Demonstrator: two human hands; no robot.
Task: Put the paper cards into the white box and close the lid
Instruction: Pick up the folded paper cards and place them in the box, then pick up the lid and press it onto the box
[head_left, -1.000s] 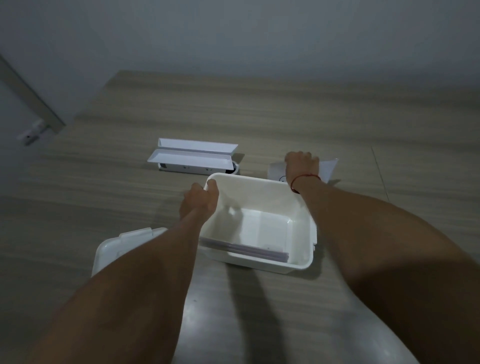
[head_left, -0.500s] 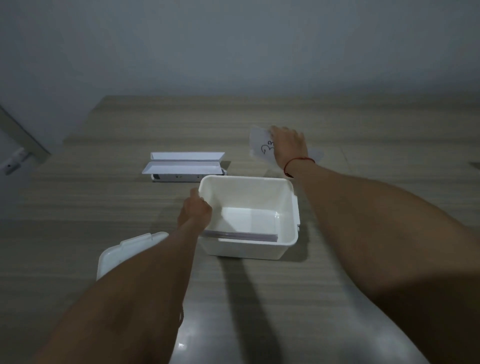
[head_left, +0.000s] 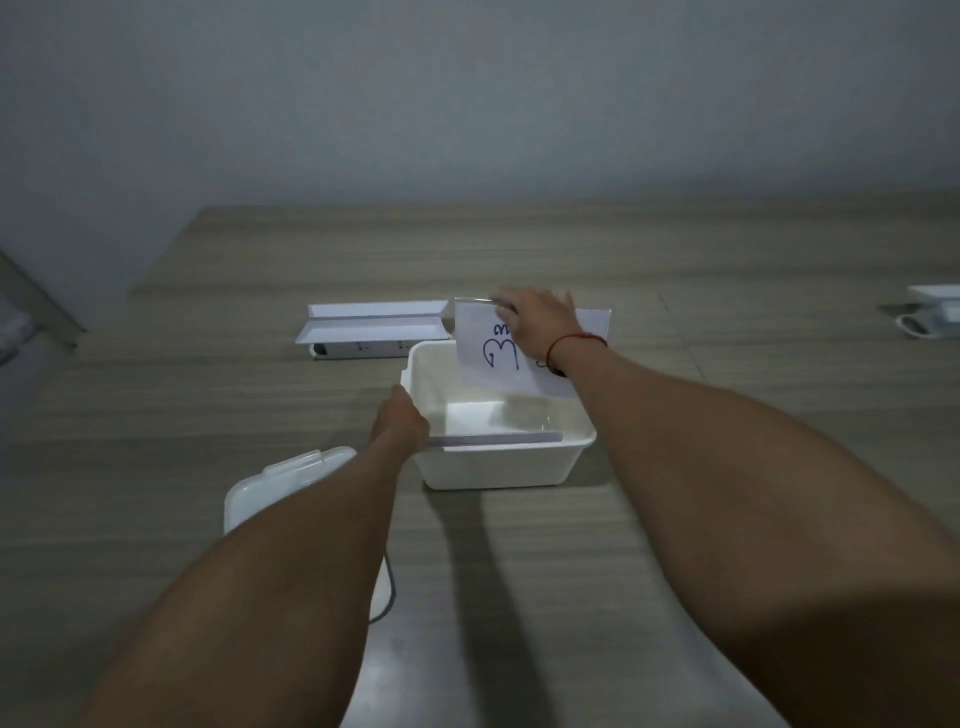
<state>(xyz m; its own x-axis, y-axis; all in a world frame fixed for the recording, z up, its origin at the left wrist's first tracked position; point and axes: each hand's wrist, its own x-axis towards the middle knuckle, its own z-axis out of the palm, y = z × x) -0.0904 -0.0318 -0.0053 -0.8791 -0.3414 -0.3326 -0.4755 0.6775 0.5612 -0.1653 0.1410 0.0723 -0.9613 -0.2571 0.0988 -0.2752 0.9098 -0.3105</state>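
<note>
Wood table (head_left: 208, 426): cards (head_left: 498, 439) in white box (head_left: 498, 470); right hand (head_left: 535, 325) pinching paper card (head_left: 485, 353) above it, left hand (head_left: 402, 423) gripping rim; lid (head_left: 280, 480) off

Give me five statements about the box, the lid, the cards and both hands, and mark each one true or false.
1. The right hand holds a paper card with handwriting above the white box. True.
2. The lid is closed on the box. False: it lies on the table, left of the box and partly under the left forearm.
3. The left hand is at the box's near left corner. True.
4. The box holds nothing. False: cards already lean along its near wall.
5. The right wrist is bare. False: it wears a red string.
</note>
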